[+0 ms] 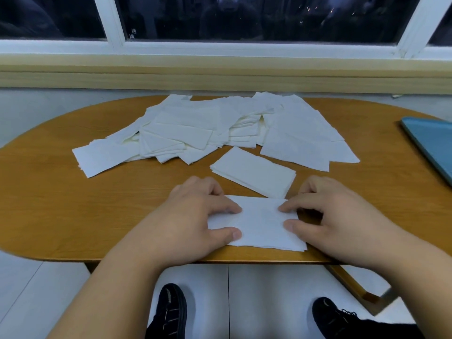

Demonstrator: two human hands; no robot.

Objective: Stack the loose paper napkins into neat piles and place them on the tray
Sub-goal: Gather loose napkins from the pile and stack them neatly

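A small stack of white paper napkins [260,223] lies near the table's front edge. My left hand [193,216] presses its left end, thumb and forefinger on top, the other fingers curled at the far edge. My right hand [335,216] holds the right end the same way. Just behind lies a second squared pile of napkins [254,171], turned at an angle. Farther back, a wide loose heap of napkins [208,126] spreads across the table. The blue tray [430,140] shows at the right edge, partly cut off.
The oval wooden table [73,204] stands below a window sill [220,74]. Bare wood lies left and right of my hands. My dark shoes [168,314] show on the white floor under the front edge.
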